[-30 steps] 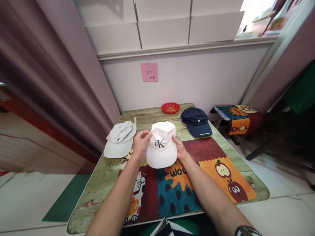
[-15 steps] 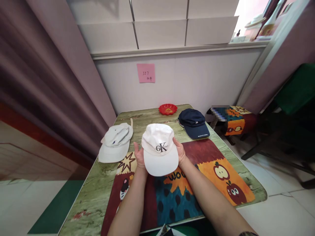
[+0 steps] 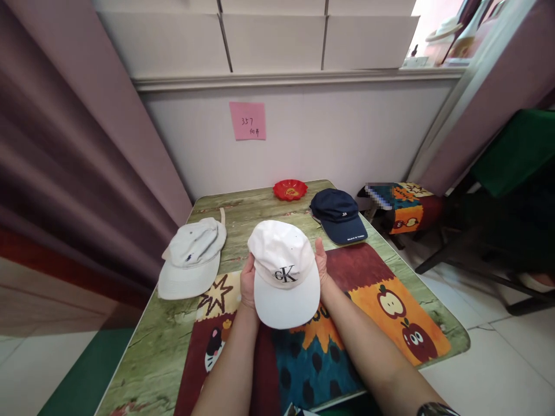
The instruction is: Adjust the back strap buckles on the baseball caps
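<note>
A white baseball cap (image 3: pixel 284 260) with dark "CK" lettering is held up over the middle of the table, its brim toward me. My left hand (image 3: pixel 248 283) grips its left side and my right hand (image 3: pixel 321 263) its right side; the cap hides most of the fingers, though the right thumb points up. To the left lies a light grey cap (image 3: pixel 193 257) with a small dark emblem and a loose strap. At the back right rests a navy blue cap (image 3: pixel 339 215) with white lettering on its brim.
A red scalloped dish (image 3: pixel 290 190) sits at the table's back edge. Under my arms is a colourful patterned mat (image 3: pixel 377 277) on the green wood-look table (image 3: pixel 160 346). A pink note (image 3: pixel 248 121) is stuck to the wall behind. On the right stands a stool with a similar cloth (image 3: pixel 405 216).
The white cap, still between both hands, has come slightly lower and nearer to me and turned a little. My right thumb has lifted off its side. The view has shifted slightly.
</note>
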A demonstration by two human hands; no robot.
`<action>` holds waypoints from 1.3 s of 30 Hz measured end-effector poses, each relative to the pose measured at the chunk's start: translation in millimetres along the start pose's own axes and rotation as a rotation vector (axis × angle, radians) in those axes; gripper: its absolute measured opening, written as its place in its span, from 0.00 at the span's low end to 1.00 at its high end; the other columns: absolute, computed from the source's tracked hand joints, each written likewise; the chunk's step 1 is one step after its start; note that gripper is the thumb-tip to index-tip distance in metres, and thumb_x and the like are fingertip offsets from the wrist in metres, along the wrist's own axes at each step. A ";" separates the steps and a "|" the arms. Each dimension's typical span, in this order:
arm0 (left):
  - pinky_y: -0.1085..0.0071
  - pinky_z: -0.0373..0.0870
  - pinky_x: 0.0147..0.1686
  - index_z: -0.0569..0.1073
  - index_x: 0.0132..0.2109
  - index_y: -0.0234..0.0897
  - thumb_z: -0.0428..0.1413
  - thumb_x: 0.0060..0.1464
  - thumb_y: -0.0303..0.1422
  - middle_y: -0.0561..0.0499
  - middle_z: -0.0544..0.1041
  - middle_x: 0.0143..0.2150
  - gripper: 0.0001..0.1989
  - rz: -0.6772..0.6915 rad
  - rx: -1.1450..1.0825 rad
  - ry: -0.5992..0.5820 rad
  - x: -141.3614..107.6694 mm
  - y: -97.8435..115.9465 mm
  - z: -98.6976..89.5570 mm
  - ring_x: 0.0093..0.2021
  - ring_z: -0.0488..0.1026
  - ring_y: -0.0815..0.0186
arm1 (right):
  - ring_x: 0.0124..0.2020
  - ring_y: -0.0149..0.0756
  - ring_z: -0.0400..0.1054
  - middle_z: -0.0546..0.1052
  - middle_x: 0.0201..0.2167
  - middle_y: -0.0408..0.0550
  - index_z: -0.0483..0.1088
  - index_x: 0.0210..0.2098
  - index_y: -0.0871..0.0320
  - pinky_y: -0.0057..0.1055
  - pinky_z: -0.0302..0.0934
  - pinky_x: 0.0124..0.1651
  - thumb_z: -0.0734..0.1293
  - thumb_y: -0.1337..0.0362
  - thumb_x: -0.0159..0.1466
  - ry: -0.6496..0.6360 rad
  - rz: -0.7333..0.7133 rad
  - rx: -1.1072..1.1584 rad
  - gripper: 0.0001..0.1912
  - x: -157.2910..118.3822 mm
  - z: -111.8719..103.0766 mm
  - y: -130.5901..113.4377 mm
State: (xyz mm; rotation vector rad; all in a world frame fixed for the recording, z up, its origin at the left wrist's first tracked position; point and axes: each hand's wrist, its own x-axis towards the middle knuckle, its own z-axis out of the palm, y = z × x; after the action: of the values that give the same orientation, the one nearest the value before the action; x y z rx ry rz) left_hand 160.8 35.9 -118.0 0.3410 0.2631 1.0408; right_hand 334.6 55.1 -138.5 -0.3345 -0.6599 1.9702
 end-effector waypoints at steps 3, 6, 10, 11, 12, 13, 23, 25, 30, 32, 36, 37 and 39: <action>0.52 0.46 0.70 0.58 0.71 0.42 0.42 0.64 0.49 0.45 0.69 0.66 0.32 -0.011 -0.010 0.015 1.1 -3.9 -0.3 0.69 0.59 0.52 | 0.65 0.53 0.61 0.74 0.59 0.53 0.65 0.63 0.56 0.57 0.45 0.69 0.54 0.35 0.63 0.052 -0.003 0.028 0.41 3.0 -2.5 -0.8; 0.50 0.47 0.69 0.57 0.71 0.42 0.43 0.64 0.50 0.44 0.69 0.65 0.33 0.008 -0.014 0.054 1.3 -3.6 -6.9 0.68 0.60 0.51 | 0.64 0.51 0.63 0.75 0.58 0.52 0.65 0.62 0.56 0.56 0.45 0.69 0.55 0.39 0.64 0.077 -0.006 0.030 0.37 5.1 -6.8 -2.8; 0.50 0.49 0.69 0.58 0.71 0.43 0.44 0.64 0.49 0.45 0.71 0.64 0.32 0.055 -0.011 0.106 2.2 -3.7 -14.4 0.68 0.61 0.51 | 0.64 0.50 0.61 0.74 0.58 0.51 0.64 0.63 0.55 0.56 0.44 0.69 0.54 0.38 0.65 0.068 -0.040 0.035 0.38 4.8 -9.2 -4.3; 0.50 0.49 0.69 0.58 0.70 0.43 0.45 0.64 0.49 0.46 0.71 0.64 0.32 0.066 -0.011 0.123 2.7 -4.3 -15.0 0.68 0.61 0.51 | 0.65 0.50 0.61 0.74 0.59 0.52 0.65 0.63 0.56 0.56 0.44 0.69 0.53 0.37 0.65 0.066 -0.042 0.032 0.38 4.5 -9.1 -4.4; 0.49 0.50 0.69 0.59 0.70 0.44 0.45 0.64 0.49 0.46 0.71 0.64 0.32 0.077 -0.013 0.141 3.2 -5.1 -15.1 0.68 0.61 0.51 | 0.65 0.50 0.61 0.74 0.59 0.52 0.65 0.63 0.56 0.56 0.44 0.69 0.53 0.36 0.64 0.066 -0.041 0.028 0.39 4.3 -9.0 -4.4; 0.49 0.50 0.68 0.59 0.70 0.44 0.45 0.64 0.50 0.46 0.71 0.64 0.32 0.085 -0.014 0.156 3.7 -6.0 -14.9 0.68 0.62 0.51 | 0.65 0.50 0.60 0.74 0.59 0.52 0.65 0.63 0.56 0.57 0.44 0.69 0.53 0.36 0.64 0.066 -0.039 0.023 0.39 4.2 -8.8 -4.4; 0.49 0.53 0.68 0.63 0.68 0.41 0.45 0.64 0.50 0.44 0.74 0.62 0.31 0.084 -0.009 0.184 5.8 -4.9 -12.3 0.67 0.63 0.49 | 0.65 0.50 0.61 0.74 0.58 0.52 0.62 0.65 0.56 0.56 0.44 0.69 0.53 0.36 0.64 0.086 -0.065 0.034 0.41 9.9 -10.5 -3.2; 0.48 0.54 0.67 0.65 0.67 0.41 0.46 0.62 0.52 0.44 0.74 0.61 0.32 0.113 -0.002 0.197 5.3 -2.6 -10.7 0.66 0.64 0.47 | 0.65 0.51 0.61 0.75 0.58 0.53 0.64 0.64 0.57 0.55 0.45 0.70 0.53 0.34 0.63 0.099 -0.070 0.032 0.42 11.3 -11.6 -1.8; 0.46 0.58 0.65 0.67 0.65 0.36 0.47 0.63 0.47 0.41 0.77 0.57 0.30 0.126 0.015 0.249 5.5 6.2 -9.2 0.62 0.69 0.46 | 0.63 0.53 0.64 0.77 0.55 0.53 0.67 0.60 0.58 0.56 0.48 0.68 0.56 0.38 0.64 0.159 0.002 0.032 0.37 13.8 -15.1 -1.3; 0.47 0.60 0.64 0.68 0.64 0.34 0.46 0.64 0.41 0.41 0.78 0.55 0.27 0.111 0.024 0.297 6.7 11.5 -13.0 0.60 0.71 0.48 | 0.62 0.53 0.66 0.78 0.53 0.54 0.69 0.58 0.59 0.57 0.52 0.67 0.59 0.41 0.65 0.198 0.037 0.010 0.33 14.1 -17.1 -4.7; 0.49 0.62 0.63 0.69 0.63 0.31 0.48 0.62 0.32 0.41 0.81 0.51 0.24 0.120 0.030 0.388 8.8 21.2 -25.6 0.56 0.75 0.50 | 0.57 0.51 0.70 0.81 0.47 0.53 0.71 0.52 0.58 0.54 0.60 0.62 0.63 0.49 0.65 0.290 0.011 -0.082 0.24 11.8 -22.7 -15.5; 0.50 0.63 0.63 0.69 0.62 0.30 0.48 0.61 0.30 0.40 0.81 0.50 0.24 0.127 0.027 0.403 9.2 22.7 -28.8 0.55 0.76 0.50 | 0.56 0.51 0.72 0.82 0.45 0.52 0.72 0.51 0.58 0.53 0.62 0.61 0.64 0.52 0.64 0.310 -0.006 -0.111 0.21 10.3 -24.3 -18.1; 0.50 0.64 0.63 0.70 0.62 0.30 0.49 0.60 0.28 0.40 0.82 0.49 0.24 0.135 0.015 0.425 9.6 24.8 -34.3 0.53 0.77 0.50 | 0.52 0.49 0.74 0.82 0.42 0.51 0.73 0.48 0.58 0.49 0.66 0.57 0.66 0.59 0.61 0.327 -0.031 -0.171 0.17 5.8 -27.1 -22.9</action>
State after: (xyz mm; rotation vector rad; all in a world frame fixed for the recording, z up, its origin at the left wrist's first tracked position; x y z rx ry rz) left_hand 133.1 60.9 -140.0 0.1485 0.6360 1.2409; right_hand 361.9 76.7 -147.0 -0.7294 -0.6164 1.7796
